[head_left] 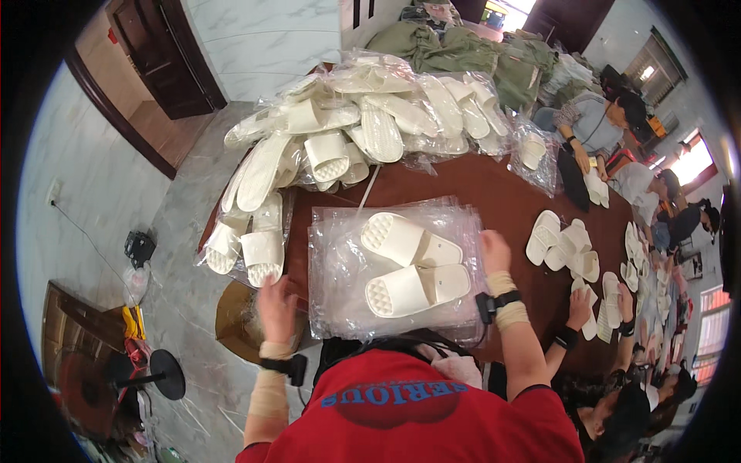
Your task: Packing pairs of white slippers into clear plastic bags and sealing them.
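My left hand (276, 299) rests at the left edge of the stack of clear bags (340, 270), fingers spread and lying loose on the film, gripping nothing. The stack lies flat on the brown bench (502, 193) right in front of me. On top of it are two white slippers (413, 266), one above the other, soles partly up, toes pointing left, just touching each other.

I judge the slippers to be light foam: they should give a little under the fingers, spring back, and not break if dropped. The knobbed soles should offer some grip, so a pinch across the strap or around the toe end ought to hold. The bags are the tricky part, I think: thin, limp and slick, likely to slide over one another, so I would pin the stack with a flat palm and lift one sheet by its edge or corner.

My right hand (494, 251) is at the right edge of the stack, fingers curled toward the film; whether it pinches a bag edge I cannot tell.

Behind the stack rises a heap of bagged slippers (370, 123). Further right, loose slippers (567, 247) lie on the bench near other people's hands.
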A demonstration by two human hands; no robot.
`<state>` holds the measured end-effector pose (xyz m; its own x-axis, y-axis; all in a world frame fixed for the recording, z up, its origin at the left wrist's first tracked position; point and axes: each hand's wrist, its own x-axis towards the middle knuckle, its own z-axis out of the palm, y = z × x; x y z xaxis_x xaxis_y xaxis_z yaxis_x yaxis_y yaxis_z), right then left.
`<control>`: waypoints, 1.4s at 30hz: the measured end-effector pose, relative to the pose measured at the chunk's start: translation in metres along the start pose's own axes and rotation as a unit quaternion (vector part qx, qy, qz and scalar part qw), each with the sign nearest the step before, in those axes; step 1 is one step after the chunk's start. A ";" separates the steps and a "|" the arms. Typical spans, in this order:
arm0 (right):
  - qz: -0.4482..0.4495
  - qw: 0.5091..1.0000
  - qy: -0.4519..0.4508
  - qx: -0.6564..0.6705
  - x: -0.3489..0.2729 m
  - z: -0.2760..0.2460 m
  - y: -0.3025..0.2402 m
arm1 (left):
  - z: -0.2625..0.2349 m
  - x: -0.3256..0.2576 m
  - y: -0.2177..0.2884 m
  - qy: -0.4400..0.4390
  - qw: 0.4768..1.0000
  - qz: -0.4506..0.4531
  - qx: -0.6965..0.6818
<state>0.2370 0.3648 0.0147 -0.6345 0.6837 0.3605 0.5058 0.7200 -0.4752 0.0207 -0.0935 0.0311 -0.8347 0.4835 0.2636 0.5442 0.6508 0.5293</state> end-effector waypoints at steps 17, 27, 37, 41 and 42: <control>-0.187 0.864 -0.466 -0.028 -0.006 -0.047 -0.082 | 0.147 0.031 0.063 -0.158 0.981 0.115 0.007; -0.570 0.733 -0.354 -0.110 -0.005 0.004 -0.039 | 0.137 0.074 0.076 -0.251 0.961 0.086 0.072; -0.649 0.756 -0.075 -0.037 0.005 0.029 -0.073 | 0.144 0.073 0.070 -0.252 0.952 0.128 0.114; -0.541 0.805 -0.222 -0.099 -0.009 0.078 -0.096 | 0.143 0.076 0.053 -0.249 0.964 0.080 0.050; -0.488 0.836 -0.238 -0.080 -0.005 0.067 -0.094 | 0.141 0.075 0.054 -0.251 0.963 0.089 0.044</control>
<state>0.1529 0.2855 0.0038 -0.9321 -0.3359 0.1356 -0.3407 0.9401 -0.0138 -0.0009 0.0604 -0.0347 -0.5934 0.7997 -0.0915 0.6981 0.5679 0.4361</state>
